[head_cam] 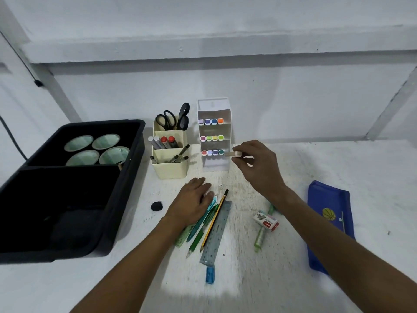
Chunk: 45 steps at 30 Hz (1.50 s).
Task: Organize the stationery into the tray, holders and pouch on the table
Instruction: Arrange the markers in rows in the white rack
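The right hand (255, 163) pinches a pale marker (233, 154) between thumb and curled fingertips. The marker's long axis runs roughly level, left to right, its free end pointing left at the bottom row of the white tiered marker rack (214, 134), just beside the green cap at that row's right end. Whether the tip already touches the rack cannot be told. The rack stands upright with three rows of coloured caps facing the camera.

The left hand (191, 203) lies flat, palm down, fingers straight and relaxed, gripping nothing; it rests on the table (316, 279) with its right edge over the upper ends of a cluster of long items. In that cluster a teal pen (204, 219), a green pen (200, 234), a yellow-and-black pencil (214, 219) and a grey ruler (217, 233) lie side by side, all slanted the same way, far ends leaning right. A green ruler (182, 237) shows under the left wrist.

A blue sharpener (210, 274) sits near the grey ruler's near end. A black eraser (156, 206) lies left of the left hand. Right of the cluster a staple box (266, 221) lies across a green tube (259, 239). The blue pouch (329, 224) lies flat at far right. The cream holder (170, 152) left of the rack carries scissors (174, 118), markers and pens. The black tray (74, 188) at left holds four round cups (97, 150).
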Available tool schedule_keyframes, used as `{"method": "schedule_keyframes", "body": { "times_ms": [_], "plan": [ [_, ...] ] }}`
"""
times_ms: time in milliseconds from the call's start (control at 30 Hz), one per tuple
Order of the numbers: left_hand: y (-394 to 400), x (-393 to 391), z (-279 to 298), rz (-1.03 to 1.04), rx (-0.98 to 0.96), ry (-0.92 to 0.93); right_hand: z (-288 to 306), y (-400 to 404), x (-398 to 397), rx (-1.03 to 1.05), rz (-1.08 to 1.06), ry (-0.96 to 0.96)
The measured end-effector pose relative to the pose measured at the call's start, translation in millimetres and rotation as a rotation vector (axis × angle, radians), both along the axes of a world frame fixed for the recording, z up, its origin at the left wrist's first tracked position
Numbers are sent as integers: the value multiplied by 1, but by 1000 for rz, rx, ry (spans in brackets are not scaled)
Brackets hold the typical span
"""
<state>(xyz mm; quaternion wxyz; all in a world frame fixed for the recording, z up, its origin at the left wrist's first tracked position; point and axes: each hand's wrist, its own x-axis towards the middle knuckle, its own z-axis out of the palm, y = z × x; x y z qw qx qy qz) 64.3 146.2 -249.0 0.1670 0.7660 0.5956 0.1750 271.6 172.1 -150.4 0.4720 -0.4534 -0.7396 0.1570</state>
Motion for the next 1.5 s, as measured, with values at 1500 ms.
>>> {"method": "schedule_keyframes", "body": {
  "times_ms": [1500],
  "plan": [
    [-9,8,15,23,-29,-23,-24,54,-27,-107,-156,-491]
  ]
}}
